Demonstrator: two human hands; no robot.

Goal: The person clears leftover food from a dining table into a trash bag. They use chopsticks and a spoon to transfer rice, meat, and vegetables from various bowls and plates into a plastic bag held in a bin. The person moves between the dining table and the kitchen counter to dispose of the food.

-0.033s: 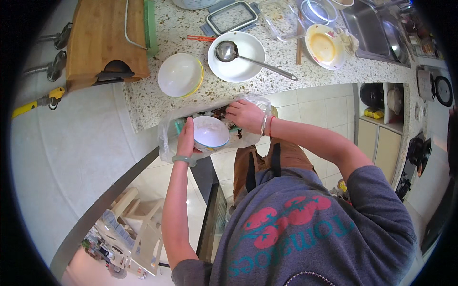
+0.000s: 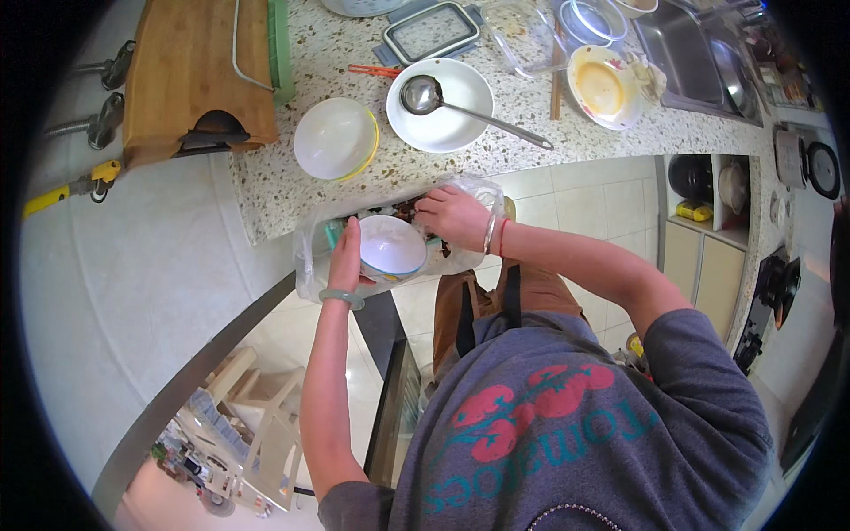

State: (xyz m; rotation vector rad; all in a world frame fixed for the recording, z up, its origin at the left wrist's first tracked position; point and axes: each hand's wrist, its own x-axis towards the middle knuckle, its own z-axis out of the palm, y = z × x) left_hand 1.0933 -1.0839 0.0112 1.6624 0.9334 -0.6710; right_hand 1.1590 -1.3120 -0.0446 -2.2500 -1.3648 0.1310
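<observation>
A white bowl with a blue rim (image 2: 392, 245) is in my left hand (image 2: 347, 252), thumb along its side and fingers under it. It is tilted over a clear plastic bag (image 2: 310, 265) lining a bin below the counter edge. Dark and pale food scraps (image 2: 403, 211) lie in the bag's mouth behind the bowl. My right hand (image 2: 456, 217) reaches over the bag just right of the bowl, its fingers bent down and drawn together. The fingertips are partly hidden, so what they pinch, if anything, does not show.
On the speckled counter (image 2: 266, 199) stand a yellow-rimmed bowl (image 2: 335, 139) and a white dish (image 2: 469, 128) with a metal ladle (image 2: 496, 126) across it. A stained plate (image 2: 602, 87), a glass container (image 2: 522, 35) and a sink (image 2: 677, 53) are farther right. A wooden board (image 2: 195, 71) stands left.
My right fingers have shifted very slightly left toward the bowl. The left hand keeps its hold on the bowl.
</observation>
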